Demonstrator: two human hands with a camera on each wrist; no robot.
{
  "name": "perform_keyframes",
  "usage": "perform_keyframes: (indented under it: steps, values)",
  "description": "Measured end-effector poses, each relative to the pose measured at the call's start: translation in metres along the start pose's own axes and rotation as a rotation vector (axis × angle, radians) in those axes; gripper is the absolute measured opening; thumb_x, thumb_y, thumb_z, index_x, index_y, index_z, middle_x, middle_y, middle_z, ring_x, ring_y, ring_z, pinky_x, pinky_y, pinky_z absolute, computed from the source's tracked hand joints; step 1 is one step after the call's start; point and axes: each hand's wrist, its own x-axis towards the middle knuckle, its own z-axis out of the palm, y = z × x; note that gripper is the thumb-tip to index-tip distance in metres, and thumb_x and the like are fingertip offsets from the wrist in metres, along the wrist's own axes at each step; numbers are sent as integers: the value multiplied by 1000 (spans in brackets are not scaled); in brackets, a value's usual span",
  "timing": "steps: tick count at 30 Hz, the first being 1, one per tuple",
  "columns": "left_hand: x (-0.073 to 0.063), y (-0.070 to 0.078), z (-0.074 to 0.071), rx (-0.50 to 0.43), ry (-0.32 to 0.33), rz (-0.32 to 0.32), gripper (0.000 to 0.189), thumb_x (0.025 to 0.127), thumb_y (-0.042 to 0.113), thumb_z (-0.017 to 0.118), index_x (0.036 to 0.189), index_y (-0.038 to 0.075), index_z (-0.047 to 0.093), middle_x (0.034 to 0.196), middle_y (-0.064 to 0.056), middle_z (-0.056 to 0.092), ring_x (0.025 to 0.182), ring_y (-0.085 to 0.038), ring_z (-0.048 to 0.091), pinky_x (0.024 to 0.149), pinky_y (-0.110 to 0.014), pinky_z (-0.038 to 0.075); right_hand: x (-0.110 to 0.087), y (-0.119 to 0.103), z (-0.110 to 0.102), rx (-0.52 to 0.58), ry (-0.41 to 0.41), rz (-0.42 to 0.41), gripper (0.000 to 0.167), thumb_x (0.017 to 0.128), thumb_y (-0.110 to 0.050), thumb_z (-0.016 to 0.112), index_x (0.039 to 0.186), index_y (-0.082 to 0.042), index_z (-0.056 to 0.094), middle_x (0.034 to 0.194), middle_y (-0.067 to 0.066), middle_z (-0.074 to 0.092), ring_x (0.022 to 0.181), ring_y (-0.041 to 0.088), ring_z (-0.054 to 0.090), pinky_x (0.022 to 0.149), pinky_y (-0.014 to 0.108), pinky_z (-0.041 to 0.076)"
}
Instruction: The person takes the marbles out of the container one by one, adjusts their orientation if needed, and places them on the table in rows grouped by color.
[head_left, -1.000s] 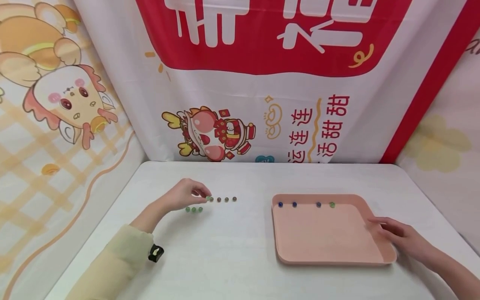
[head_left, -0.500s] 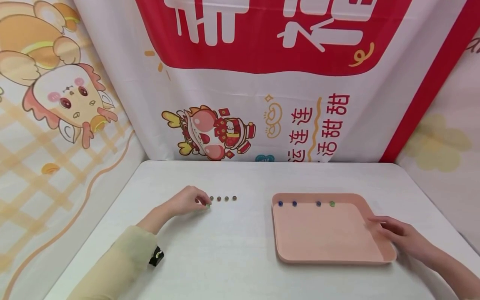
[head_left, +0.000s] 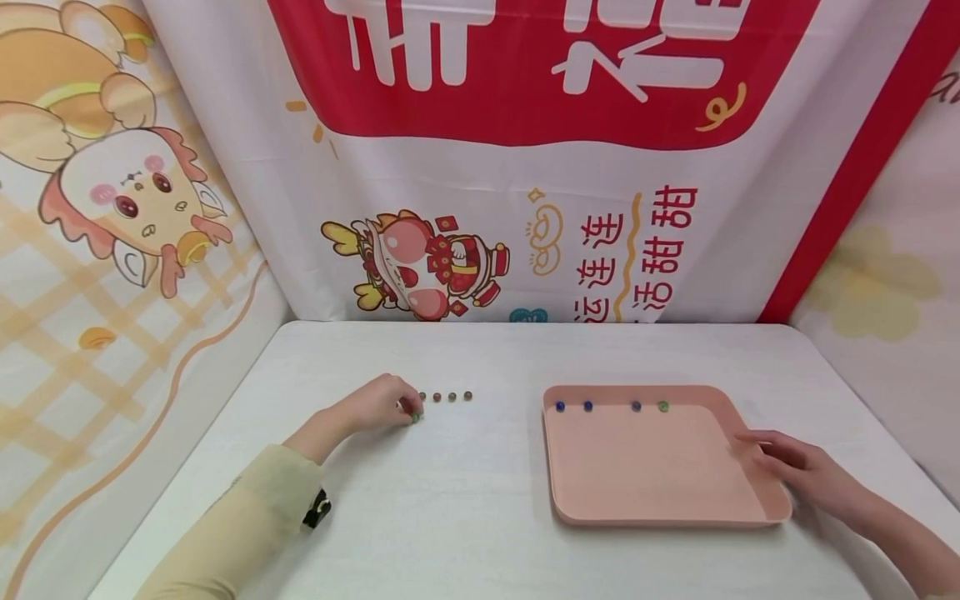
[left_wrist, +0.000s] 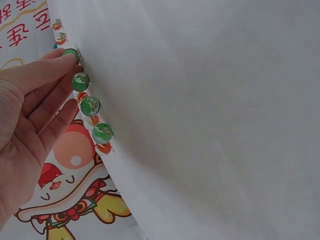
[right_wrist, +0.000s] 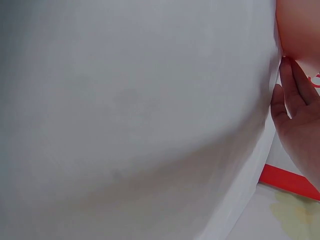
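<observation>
In the head view my left hand [head_left: 382,402] is low over the table's left part, its thumb and fingers pinching a green glass marble [head_left: 416,417]. The left wrist view shows that marble at the thumb tip, with three more green marbles [left_wrist: 90,106] lined up beside the fingers. Behind them runs a row of clear marbles with orange-red swirls [left_wrist: 57,24], partly hidden by the hand and the green ones. On the right, my right hand [head_left: 808,473] rests its fingertips against the right rim of a pink tray [head_left: 667,525], its fingers fairly straight in the right wrist view.
Two blue marbles [head_left: 588,407], a grey-blue marble [head_left: 636,407] and a light green marble [head_left: 663,407] lie along the tray's far side. The white table [head_left: 420,517] ends at a printed curtain [head_left: 517,233] behind; printed cloth walls flank it.
My left hand brought the green marble down and nearer, from the back row's left end to the front row's right side, covering the other green marbles from the head view. The right hand stayed put.
</observation>
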Motion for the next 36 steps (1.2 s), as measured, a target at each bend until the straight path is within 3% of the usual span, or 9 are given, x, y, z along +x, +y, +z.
perform_keyframes:
  steps: [6, 13, 23, 32, 36]
  values:
    - [0, 4, 0, 8, -9, -26, 16, 83, -2, 72, 87, 13, 74, 85, 5, 68, 78, -6, 59, 76, -29, 50, 0, -2, 0, 4, 3, -1, 35, 98, -9, 58, 130, 5, 55, 118, -27, 58, 105, -18, 45, 78, 6, 40]
    - [0, 6, -1, 1, -8, -35, 15, 83, -2, 73, 87, 12, 73, 85, 6, 68, 78, -6, 59, 77, -30, 50, -2, 3, 2, 33, 23, -80, 33, 96, -1, 57, 129, 4, 57, 120, -25, 59, 107, -16, 47, 80, 6, 40]
    - [-2, 5, -1, -22, 13, -60, 15, 82, 0, 73, 91, 12, 74, 87, 6, 68, 80, -8, 60, 77, -31, 51, -2, 4, 1, 39, 16, -100, 33, 96, 0, 56, 129, 4, 56, 121, -24, 59, 108, -15, 48, 80, 6, 40]
    - [-6, 10, -28, -77, 98, -83, 17, 87, 2, 70, 104, 4, 72, 95, -6, 71, 83, -13, 61, 78, -35, 51, -2, 2, 2, 35, 18, -90, 32, 96, -1, 56, 128, 3, 57, 120, -24, 59, 107, -16, 48, 80, 6, 40]
    - [0, 16, -39, -99, 124, -102, 16, 89, 5, 70, 105, 7, 73, 95, -4, 71, 83, -16, 62, 76, -35, 53, -2, -1, 1, 25, 15, -66, 32, 97, -4, 57, 128, 4, 57, 119, -24, 60, 107, -16, 47, 80, 7, 41]
